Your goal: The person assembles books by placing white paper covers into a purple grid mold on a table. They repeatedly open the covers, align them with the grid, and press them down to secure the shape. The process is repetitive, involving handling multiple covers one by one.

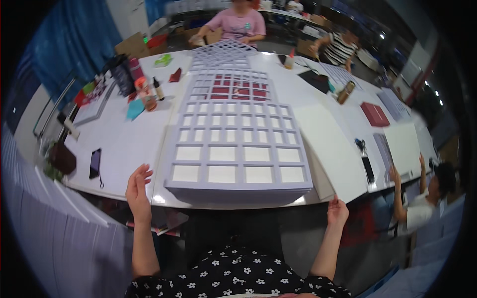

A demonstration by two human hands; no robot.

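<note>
A stack of pale lavender compartment trays [238, 186] with white bottoms lies in front of me at the table's near edge. My left hand [139, 192] is raised beside the stack's near left corner, fingers apart, holding nothing. To the right of the stack lies a long white board [330, 144], its near end at the table edge. My right hand [338, 211] pinches the near edge of this board between thumb and fingers. Beyond the stack sits another lavender grid frame [196, 93], with dark red pieces [233, 90] showing through its openings.
Phones [95, 163] [367, 170] and black-handled scissors [360, 144] lie on the white table [124, 154]. Bottles [145, 94] stand at left. A dark red box [374, 114] is at right. Co-workers [241, 25] [340, 47] sit across; another [427, 198] handles a white panel [403, 148] at right.
</note>
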